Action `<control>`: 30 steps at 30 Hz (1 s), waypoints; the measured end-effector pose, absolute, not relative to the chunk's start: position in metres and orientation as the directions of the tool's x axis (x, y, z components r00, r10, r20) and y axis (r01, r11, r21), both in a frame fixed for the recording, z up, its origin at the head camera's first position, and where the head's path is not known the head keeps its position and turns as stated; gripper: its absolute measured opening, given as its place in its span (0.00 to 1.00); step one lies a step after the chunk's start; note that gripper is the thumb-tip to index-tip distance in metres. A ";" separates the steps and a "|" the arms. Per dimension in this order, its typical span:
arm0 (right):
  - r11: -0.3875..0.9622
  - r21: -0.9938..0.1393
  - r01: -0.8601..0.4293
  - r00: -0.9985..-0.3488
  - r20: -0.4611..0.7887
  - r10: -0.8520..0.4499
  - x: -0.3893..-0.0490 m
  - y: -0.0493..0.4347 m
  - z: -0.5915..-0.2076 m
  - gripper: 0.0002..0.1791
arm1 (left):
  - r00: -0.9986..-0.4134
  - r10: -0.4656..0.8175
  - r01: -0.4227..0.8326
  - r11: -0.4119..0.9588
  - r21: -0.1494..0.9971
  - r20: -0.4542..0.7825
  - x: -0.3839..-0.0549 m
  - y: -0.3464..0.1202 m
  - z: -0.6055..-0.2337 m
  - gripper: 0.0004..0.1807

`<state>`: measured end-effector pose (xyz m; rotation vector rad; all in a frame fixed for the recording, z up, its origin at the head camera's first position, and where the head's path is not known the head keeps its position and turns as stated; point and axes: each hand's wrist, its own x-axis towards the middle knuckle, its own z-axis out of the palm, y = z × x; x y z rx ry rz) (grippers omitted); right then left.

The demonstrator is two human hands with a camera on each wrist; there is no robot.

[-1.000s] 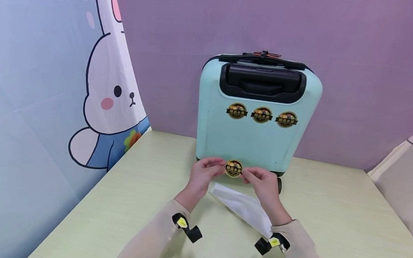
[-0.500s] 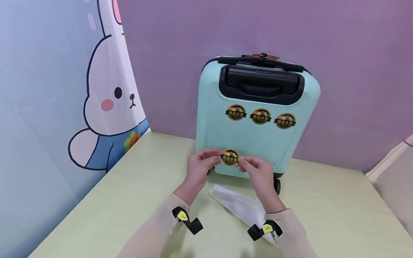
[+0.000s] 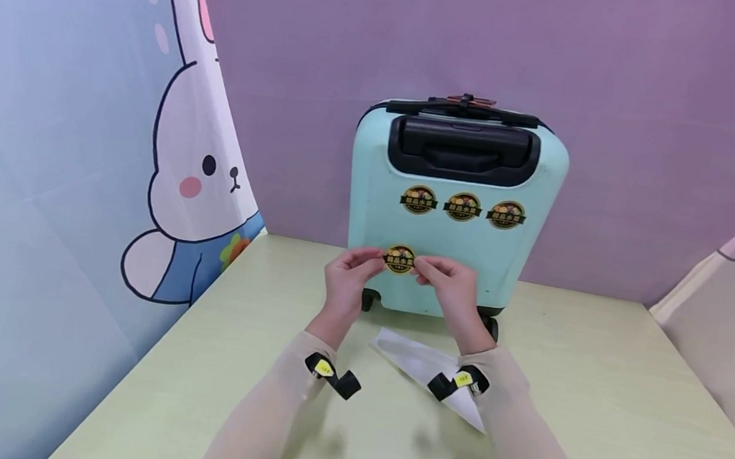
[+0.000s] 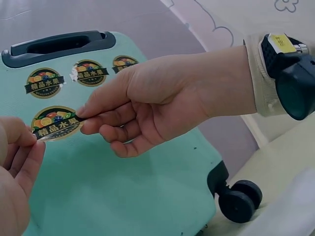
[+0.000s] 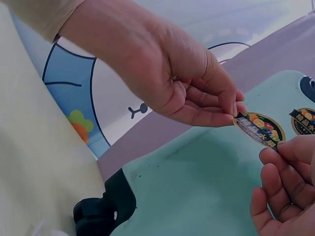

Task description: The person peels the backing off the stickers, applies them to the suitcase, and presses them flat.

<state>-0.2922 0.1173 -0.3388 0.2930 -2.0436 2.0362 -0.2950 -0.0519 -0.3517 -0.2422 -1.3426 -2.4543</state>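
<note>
A round black-and-gold fruit sticker (image 3: pixel 400 259) is stretched between both hands, just in front of the mint suitcase (image 3: pixel 449 246). My left hand (image 3: pixel 346 276) pinches its left end between thumb and fingers. The right end is pinched by my right hand (image 3: pixel 451 289). In the left wrist view, the sticker (image 4: pixel 56 123) lies close to the case below the stuck ones; whether it touches the shell I cannot tell. Three matching stickers, left (image 3: pixel 418 200), middle (image 3: pixel 462 207) and right (image 3: pixel 506 215), form a row under the black handle recess (image 3: pixel 465 151).
A white paper sheet (image 3: pixel 407 349) lies on the pale table (image 3: pixel 203 389) below the hands. The suitcase stands upright on black wheels (image 3: pixel 491 328) before a purple backdrop (image 3: pixel 305 111). A rabbit-print cloth (image 3: pixel 201 140) hangs at the left.
Both hands have risen and moved slightly left with the sticker, from the suitcase's lower edge up to its lower middle. The suitcase's bottom edge and left wheel have come into view.
</note>
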 end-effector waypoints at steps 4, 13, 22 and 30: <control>-0.037 -0.943 -0.330 -0.944 0.328 0.035 -0.297 0.110 -0.333 0.12 | -0.920 -0.240 0.390 -0.514 0.764 0.309 -0.298 -0.054 -0.346 0.15; -0.095 -0.925 -0.369 -0.929 0.366 0.047 -0.304 0.099 -0.322 0.14 | -0.906 -0.265 0.422 -0.503 0.754 0.330 -0.306 -0.059 -0.334 0.12; -0.127 -0.921 -0.367 -0.930 0.366 0.031 -0.307 0.092 -0.315 0.15 | -0.894 -0.283 0.447 -0.484 0.753 0.348 -0.310 -0.065 -0.325 0.13; -0.123 -0.923 -0.364 -0.931 0.365 0.015 -0.305 0.089 -0.313 0.15 | -0.883 -0.310 0.465 -0.467 0.752 0.354 -0.315 -0.065 -0.322 0.09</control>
